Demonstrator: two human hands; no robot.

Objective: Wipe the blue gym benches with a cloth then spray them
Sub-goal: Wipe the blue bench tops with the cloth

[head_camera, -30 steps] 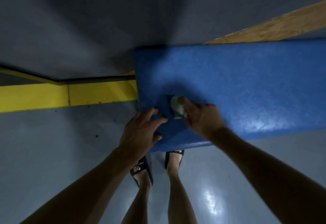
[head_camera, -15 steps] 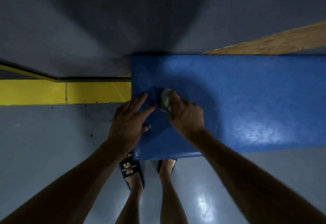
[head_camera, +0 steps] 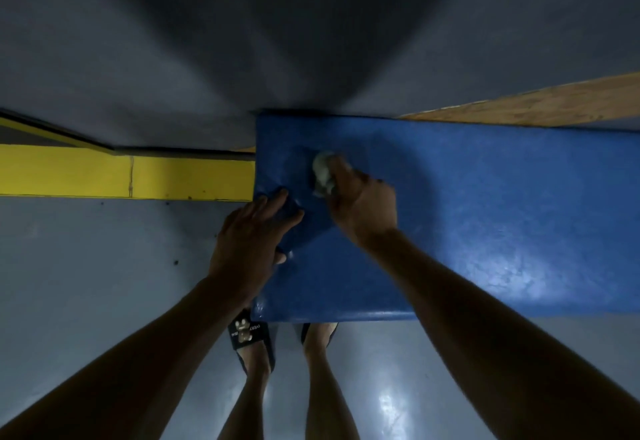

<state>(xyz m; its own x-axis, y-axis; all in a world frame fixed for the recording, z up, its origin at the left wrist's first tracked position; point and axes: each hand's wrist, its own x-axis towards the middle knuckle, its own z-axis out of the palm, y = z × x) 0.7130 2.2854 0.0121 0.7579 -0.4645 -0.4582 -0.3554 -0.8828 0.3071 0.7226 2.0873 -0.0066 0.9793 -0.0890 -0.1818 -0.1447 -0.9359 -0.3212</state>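
Since the earlier frames, my right hand (head_camera: 363, 205) and its cloth (head_camera: 323, 173) have moved farther across the bench (head_camera: 485, 214), toward the far edge. Right fingers are curled round the wadded pale cloth, pressing it onto the blue top near the bench's left end. My left hand (head_camera: 249, 242) lies flat on the left edge, fingers straight and slightly spread, holding nothing. Both sandalled feet (head_camera: 252, 339) stand at the near edge on grey floor (head_camera: 104, 266).

Glossy grey floor (head_camera: 86, 266) underfoot, catching a light glare near right. A yellow band (head_camera: 121, 176) runs along the left, a grey wall (head_camera: 311, 24) far, dim, a wooden board (head_camera: 536, 103) far right.
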